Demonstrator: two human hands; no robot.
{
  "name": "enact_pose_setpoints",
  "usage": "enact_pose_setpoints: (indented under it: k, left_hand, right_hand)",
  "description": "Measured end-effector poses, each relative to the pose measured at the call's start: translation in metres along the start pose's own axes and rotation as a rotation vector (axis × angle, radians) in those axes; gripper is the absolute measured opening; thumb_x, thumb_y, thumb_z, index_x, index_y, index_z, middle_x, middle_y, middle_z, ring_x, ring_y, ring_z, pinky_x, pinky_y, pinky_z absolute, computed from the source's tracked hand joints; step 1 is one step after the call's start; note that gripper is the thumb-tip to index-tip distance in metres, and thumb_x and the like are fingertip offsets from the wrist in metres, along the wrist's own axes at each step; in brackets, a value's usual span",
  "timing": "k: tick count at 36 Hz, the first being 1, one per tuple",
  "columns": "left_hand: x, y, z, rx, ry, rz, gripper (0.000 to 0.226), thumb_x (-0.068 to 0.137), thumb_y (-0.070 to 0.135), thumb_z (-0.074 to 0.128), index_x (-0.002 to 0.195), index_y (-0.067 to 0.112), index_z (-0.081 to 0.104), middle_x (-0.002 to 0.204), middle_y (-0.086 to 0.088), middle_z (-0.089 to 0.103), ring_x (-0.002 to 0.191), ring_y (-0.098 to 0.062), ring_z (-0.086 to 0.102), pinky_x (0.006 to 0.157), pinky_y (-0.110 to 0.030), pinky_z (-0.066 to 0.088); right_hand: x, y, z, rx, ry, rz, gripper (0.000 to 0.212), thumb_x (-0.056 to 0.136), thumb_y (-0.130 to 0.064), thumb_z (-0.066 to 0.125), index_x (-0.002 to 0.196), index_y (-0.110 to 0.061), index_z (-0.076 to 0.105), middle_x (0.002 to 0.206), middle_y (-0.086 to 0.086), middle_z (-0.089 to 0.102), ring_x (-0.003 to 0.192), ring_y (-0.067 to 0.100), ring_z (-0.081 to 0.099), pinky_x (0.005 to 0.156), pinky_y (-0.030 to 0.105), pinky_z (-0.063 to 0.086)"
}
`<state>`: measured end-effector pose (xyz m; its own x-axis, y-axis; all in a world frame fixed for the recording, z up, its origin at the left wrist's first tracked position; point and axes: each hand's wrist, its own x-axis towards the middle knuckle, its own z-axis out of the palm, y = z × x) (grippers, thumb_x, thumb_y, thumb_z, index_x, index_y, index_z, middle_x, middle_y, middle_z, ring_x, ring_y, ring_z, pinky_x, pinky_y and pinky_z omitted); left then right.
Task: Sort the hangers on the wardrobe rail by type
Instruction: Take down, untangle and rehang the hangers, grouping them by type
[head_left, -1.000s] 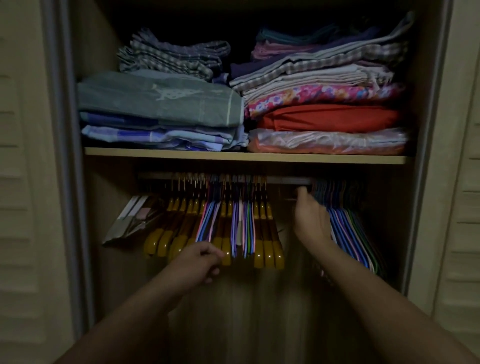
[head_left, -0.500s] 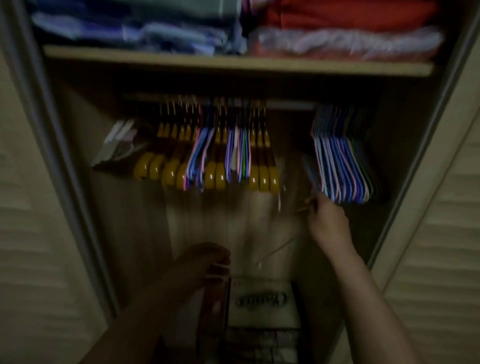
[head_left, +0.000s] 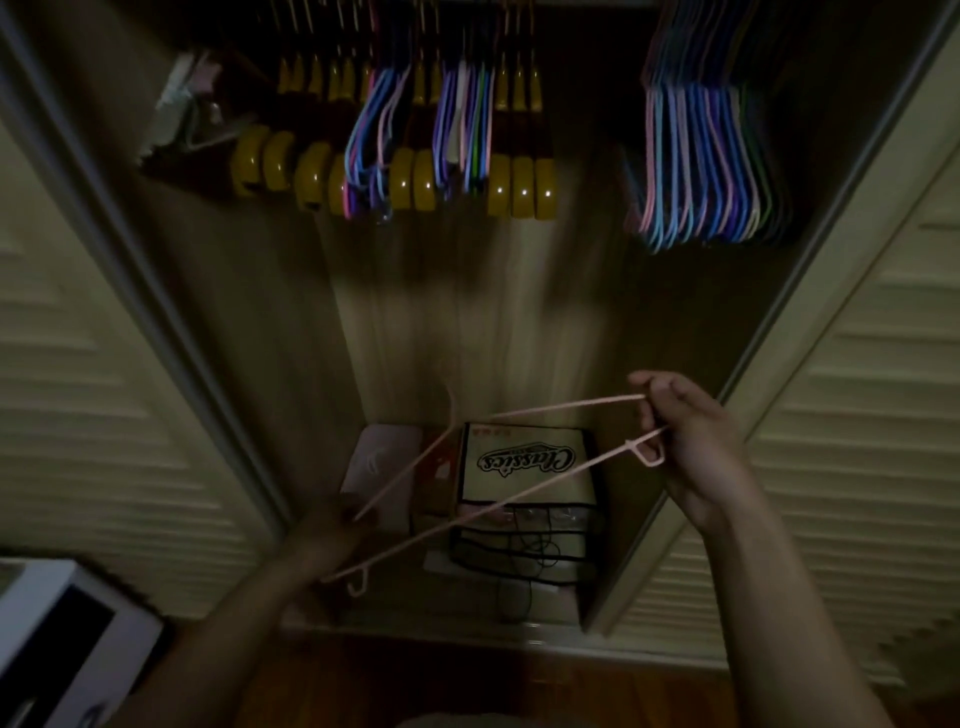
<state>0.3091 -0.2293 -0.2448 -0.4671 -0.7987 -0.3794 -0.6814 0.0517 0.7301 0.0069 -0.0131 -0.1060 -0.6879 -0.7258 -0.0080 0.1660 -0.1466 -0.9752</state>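
While mixed wooden and wire hangers (head_left: 415, 150) crowd the wardrobe's 12 o'clock, a pink wire hanger (head_left: 519, 493) is held low between two hands: the right hand (head_left: 685, 441) pinches its end at 3 o'clock, the left hand (head_left: 332, 535) grips the opposite end at 8 o'clock, above a "Classics" box (head_left: 524, 462).

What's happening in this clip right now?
A person holds one thin pink hanger low in front of an open wardrobe, the right hand pinching one end and the left hand gripping the other. Above, yellow wooden hangers remain mixed with thin coloured ones, while a sorted thin bunch hangs at right.
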Motion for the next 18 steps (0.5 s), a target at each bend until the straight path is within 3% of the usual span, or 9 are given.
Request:
enact_pose_setpoints:
  k: [2,5,8,11,13,15,18]
  left_hand:
    - [-0.015,-0.007,-0.015,-0.122,0.052,-0.005,0.016,0.095,0.007,0.063,0.083,0.005,0.074,0.068,-0.003,0.072,0.062,-0.012,0.066,0.059,-0.025,0.05]
    - [-0.035,-0.011,-0.035,-0.428,0.043,-0.015,0.025,0.098,0.011,0.056,0.078,-0.001,0.065,0.072,-0.019,0.066,0.056,-0.013,0.067,0.052,-0.02,0.052]
    - [-0.058,-0.004,-0.059,-0.735,-0.158,0.013,0.025,0.092,0.019,0.058,0.083,-0.005,0.059,0.073,-0.022,0.059,0.061,-0.022,0.066,0.064,-0.032,0.058]
    - [-0.077,-0.001,-0.079,-0.954,-0.294,0.005,0.035,0.08,0.022,0.081,0.091,-0.007,0.065,0.08,-0.027,0.063,0.064,-0.03,0.067,0.07,-0.048,0.06]
    - [-0.086,0.011,-0.084,-0.948,-0.257,0.019,0.027,0.087,0.025,0.069,0.082,-0.002,0.068,0.076,-0.024,0.062,0.06,-0.028,0.066,0.063,-0.044,0.061]
    - [-0.085,0.021,-0.088,-0.912,-0.119,0.064,0.032,0.091,0.023,0.052,0.069,0.006,0.068,0.067,-0.017,0.058,0.054,-0.022,0.061,0.054,-0.033,0.057]
    - [-0.082,0.035,-0.096,-0.783,0.117,0.196,0.034,0.088,0.032,0.059,0.062,0.011,0.058,0.059,-0.014,0.044,0.046,-0.019,0.045,0.045,-0.023,0.039]
  right_hand:
    - [0.003,0.002,-0.009,0.083,0.015,0.038,0.027,0.105,-0.018,0.04,0.108,-0.007,0.064,0.062,0.003,0.046,0.047,0.011,0.043,0.043,0.02,0.04]
    - [0.009,0.014,-0.012,0.146,-0.008,0.114,0.026,0.105,-0.016,0.038,0.109,-0.007,0.062,0.06,0.001,0.049,0.046,0.008,0.045,0.044,0.02,0.041]
    - [0.015,0.03,-0.01,0.162,0.026,0.165,0.025,0.105,-0.014,0.039,0.105,-0.006,0.062,0.061,0.001,0.049,0.046,0.006,0.045,0.042,0.017,0.04]
    - [0.022,0.044,-0.011,0.215,0.057,0.236,0.022,0.104,-0.011,0.04,0.102,-0.007,0.062,0.061,0.001,0.05,0.045,0.005,0.045,0.04,0.016,0.039]
    - [0.025,0.052,-0.012,0.263,0.049,0.279,0.021,0.103,-0.01,0.04,0.101,-0.008,0.061,0.059,0.0,0.052,0.044,0.005,0.046,0.04,0.016,0.041]
    - [0.027,0.057,-0.013,0.296,0.047,0.313,0.02,0.103,-0.011,0.041,0.1,-0.009,0.061,0.059,-0.001,0.054,0.045,0.004,0.047,0.042,0.015,0.043]
    - [0.034,0.074,-0.015,0.107,0.153,0.387,0.016,0.102,-0.014,0.049,0.101,-0.011,0.064,0.07,0.003,0.062,0.053,0.01,0.051,0.054,0.026,0.048]
